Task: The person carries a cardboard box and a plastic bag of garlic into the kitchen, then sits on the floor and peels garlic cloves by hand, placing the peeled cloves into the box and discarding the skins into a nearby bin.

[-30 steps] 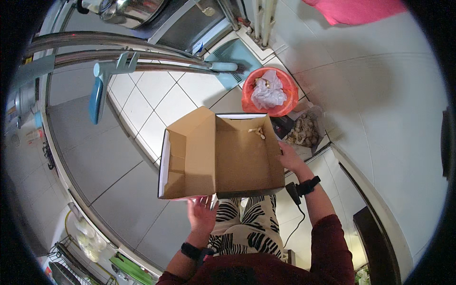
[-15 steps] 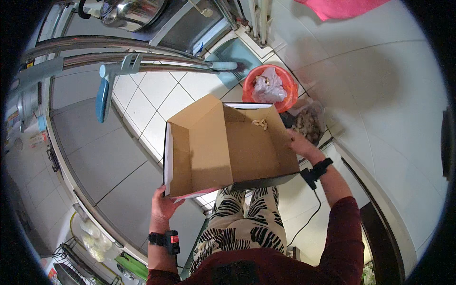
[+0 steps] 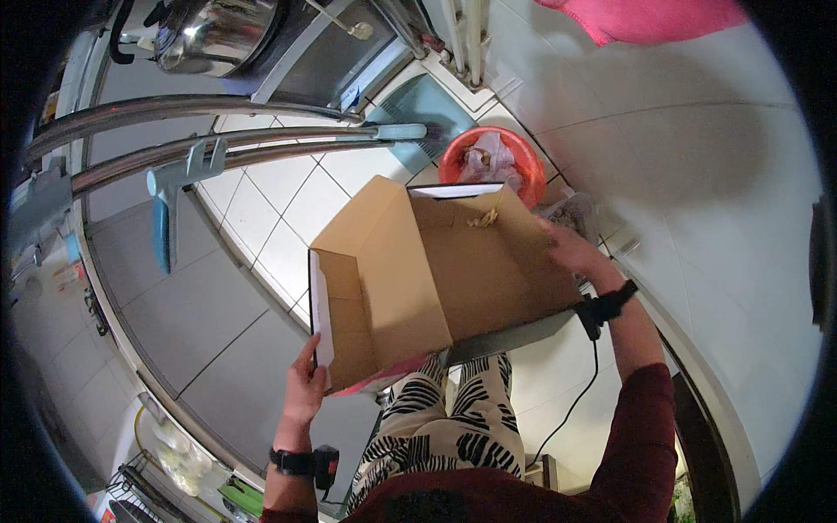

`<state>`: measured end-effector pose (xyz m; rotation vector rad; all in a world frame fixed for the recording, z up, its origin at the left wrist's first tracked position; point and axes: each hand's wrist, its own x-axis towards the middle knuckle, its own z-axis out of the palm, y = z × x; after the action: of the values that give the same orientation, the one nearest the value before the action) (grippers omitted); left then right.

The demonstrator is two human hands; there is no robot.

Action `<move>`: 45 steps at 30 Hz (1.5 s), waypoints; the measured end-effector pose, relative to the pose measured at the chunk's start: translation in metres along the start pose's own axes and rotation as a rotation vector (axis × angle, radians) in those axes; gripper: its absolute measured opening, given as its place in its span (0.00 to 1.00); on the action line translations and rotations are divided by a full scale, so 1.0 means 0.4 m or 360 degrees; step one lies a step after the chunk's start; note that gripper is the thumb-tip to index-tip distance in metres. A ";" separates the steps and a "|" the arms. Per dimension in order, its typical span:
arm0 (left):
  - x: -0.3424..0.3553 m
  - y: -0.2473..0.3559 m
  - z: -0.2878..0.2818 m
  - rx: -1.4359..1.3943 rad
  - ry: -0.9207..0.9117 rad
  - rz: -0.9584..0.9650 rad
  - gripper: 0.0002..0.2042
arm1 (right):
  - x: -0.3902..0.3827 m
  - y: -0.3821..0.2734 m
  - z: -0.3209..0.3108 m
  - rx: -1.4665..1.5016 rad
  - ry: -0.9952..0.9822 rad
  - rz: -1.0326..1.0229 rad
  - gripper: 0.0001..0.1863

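Note:
An open cardboard box [image 3: 488, 279] with brown insides and its lid [image 3: 384, 270] folded out to the left is held level above my patterned trousers. A few small pale scraps [image 3: 482, 219] lie near its far wall. My left hand [image 3: 307, 376] grips the lid's outer left corner, fingers on the white edge. My right hand [image 3: 571, 249] grips the box's right side, its fingertips at the wall. Beyond the box stands a red bucket [image 3: 529, 157] with a crumpled pale plastic bag [image 3: 488, 159] in it.
Mop poles with blue fittings [image 3: 170, 190] cross the upper left, below a steel pot [image 3: 214, 37]. A blue dustpan [image 3: 445, 109] is by the pipes. A clear bag of brownish stuff [image 3: 574, 209] sits beside the bucket. A pink cloth [image 3: 641, 17] is at the upper right.
The box has moved right and slightly turned. My left hand has shifted from under the near edge to the lid's left corner. My right hand has moved right with the box.

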<state>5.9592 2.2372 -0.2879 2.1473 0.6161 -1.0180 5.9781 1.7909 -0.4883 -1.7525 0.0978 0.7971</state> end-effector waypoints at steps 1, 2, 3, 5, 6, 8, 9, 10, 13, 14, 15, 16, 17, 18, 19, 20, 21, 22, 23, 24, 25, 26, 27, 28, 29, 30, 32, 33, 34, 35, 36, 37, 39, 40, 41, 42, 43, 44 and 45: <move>0.001 0.005 0.001 0.0017 -0.0074 0.0028 0.26 | 0.006 0.001 -0.015 -0.0045 -0.0099 0.0075 0.32; 0.006 0.007 0.005 0.0066 -0.0091 0.0031 0.25 | 0.018 0.005 -0.026 -0.0082 -0.0172 0.0149 0.32; 0.009 0.007 0.010 0.0114 -0.0109 0.0035 0.24 | 0.027 0.005 -0.034 -0.0138 -0.0203 0.0251 0.33; 0.027 0.006 0.013 0.0122 -0.0133 -0.0123 0.23 | 0.055 0.005 -0.038 -0.0307 -0.0314 0.0265 0.29; 0.035 0.005 0.013 0.0112 -0.0141 -0.0201 0.22 | 0.067 0.004 -0.040 -0.0389 -0.0393 0.0321 0.27; 0.040 0.000 0.013 0.0075 -0.0086 -0.0004 0.22 | 0.073 0.004 -0.050 -0.0393 -0.0337 0.0369 0.29; 0.035 -0.001 0.012 0.0057 -0.0054 -0.0055 0.21 | 0.070 0.003 -0.057 -0.0362 -0.0339 0.0350 0.30; 0.035 -0.001 0.012 0.0014 -0.0056 -0.0071 0.21 | 0.071 0.003 -0.061 -0.0339 -0.0334 0.0427 0.29; 0.040 0.008 0.025 0.0145 -0.0125 -0.0090 0.20 | 0.076 0.003 -0.072 -0.0393 -0.0375 0.0509 0.28; 0.049 0.015 0.027 0.0234 -0.0188 -0.0100 0.20 | 0.084 0.003 -0.072 -0.0513 -0.0411 0.0562 0.28; 0.054 0.023 0.025 0.0178 -0.0133 -0.0090 0.20 | 0.092 0.002 -0.072 -0.0568 -0.0430 0.0485 0.28; 0.056 0.032 0.020 0.0123 -0.0134 -0.0133 0.21 | 0.098 0.003 -0.078 -0.0611 -0.0385 0.0521 0.28; 0.053 0.039 0.016 0.0031 -0.0164 -0.0139 0.21 | 0.098 0.006 -0.084 -0.0577 -0.0338 0.0447 0.28; 0.047 0.045 0.010 0.0042 -0.0079 -0.0086 0.21 | 0.100 0.010 -0.092 -0.0561 -0.0379 0.0492 0.28; 0.039 0.050 0.005 0.0018 -0.0123 -0.0172 0.21 | 0.101 0.015 -0.100 -0.0519 -0.0352 0.0442 0.29; 0.035 0.054 0.005 -0.0004 -0.0171 -0.0245 0.21 | 0.104 0.021 -0.111 -0.0507 -0.0389 0.0506 0.29; 0.033 0.056 0.005 0.0043 -0.0139 -0.0392 0.21 | 0.106 0.027 -0.123 -0.0558 -0.0365 0.0580 0.30; 0.036 0.055 0.017 -0.0026 -0.0226 -0.0262 0.21 | 0.113 0.033 -0.121 -0.0544 -0.0473 0.0562 0.30; 0.042 0.053 0.030 -0.0021 -0.0227 -0.0205 0.21 | 0.123 0.035 -0.114 -0.0590 -0.0520 0.0549 0.31; 0.050 0.053 0.034 -0.0043 -0.0300 -0.0105 0.20 | 0.131 0.036 -0.111 -0.0643 -0.0507 0.0578 0.31; 0.055 0.054 0.034 -0.0002 -0.0233 -0.0140 0.20 | 0.135 0.032 -0.109 -0.0706 -0.0512 0.0506 0.31; 0.058 0.055 0.034 0.0004 -0.0244 -0.0156 0.20 | 0.137 0.026 -0.106 -0.0773 -0.0484 0.0482 0.31; 0.053 0.057 0.029 0.0051 -0.0254 -0.0264 0.20 | 0.135 0.017 -0.107 -0.0860 -0.0522 0.0553 0.31; 0.045 0.062 0.013 0.0001 -0.0314 -0.0283 0.20 | 0.135 0.008 -0.115 -0.0872 -0.0470 0.0518 0.31; 0.032 0.066 0.003 -0.0023 -0.0304 -0.0280 0.20 | 0.134 0.002 -0.129 -0.0911 -0.0459 0.0580 0.31; 0.021 0.073 -0.009 -0.0051 -0.0292 -0.0259 0.20 | 0.138 -0.005 -0.145 -0.0901 -0.0416 0.0525 0.31; 0.006 0.078 -0.010 -0.0182 -0.0160 -0.0384 0.18 | 0.149 -0.008 -0.169 -0.0747 -0.0503 0.0631 0.31; 0.009 0.076 0.002 -0.0274 -0.0249 -0.0285 0.17 | 0.156 -0.005 -0.174 -0.0684 -0.0464 0.0630 0.32; 0.017 0.074 0.018 -0.0309 -0.0275 -0.0267 0.17 | 0.164 -0.002 -0.169 -0.0745 -0.0526 0.0701 0.31; 0.032 0.072 0.033 -0.0339 -0.0343 -0.0216 0.17 | 0.177 0.003 -0.154 -0.0845 -0.0490 0.0772 0.31; 0.042 0.069 0.041 -0.0262 -0.0336 -0.0293 0.17 | 0.185 0.004 -0.150 -0.0910 -0.0508 0.0823 0.30; 0.052 0.066 0.042 -0.0229 -0.0310 -0.0324 0.17 | 0.194 0.002 -0.140 -0.0971 -0.0449 0.0782 0.30; 0.044 0.063 0.031 -0.0130 -0.0296 -0.0437 0.17 | 0.186 -0.014 -0.139 -0.1050 -0.0547 0.0772 0.28; 0.039 0.063 0.025 -0.0334 -0.0313 -0.0398 0.17 | 0.180 -0.028 -0.147 -0.1043 -0.0574 0.0664 0.27; 0.024 0.066 0.013 -0.0364 -0.0284 -0.0307 0.17 | 0.177 -0.047 -0.164 -0.1079 -0.0618 0.0638 0.27; 0.012 0.069 0.005 -0.0324 -0.0277 -0.0282 0.17 | 0.173 -0.066 -0.181 -0.1107 -0.0615 0.0529 0.26; -0.002 0.073 -0.001 -0.0230 -0.0218 -0.0311 0.17 | 0.168 -0.088 -0.198 -0.1017 -0.0605 0.0598 0.26; -0.008 0.075 0.005 -0.0302 -0.0253 -0.0277 0.17 | 0.167 -0.105 -0.207 -0.0920 -0.0551 0.0576 0.26; -0.014 0.076 0.012 -0.0314 -0.0239 -0.0296 0.17 | 0.166 -0.119 -0.213 -0.0837 -0.0444 0.0535 0.25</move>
<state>5.9735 2.2126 -0.2745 1.8502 0.8191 -1.1549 6.0892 1.7540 -0.4759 -2.1221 -0.0082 1.4025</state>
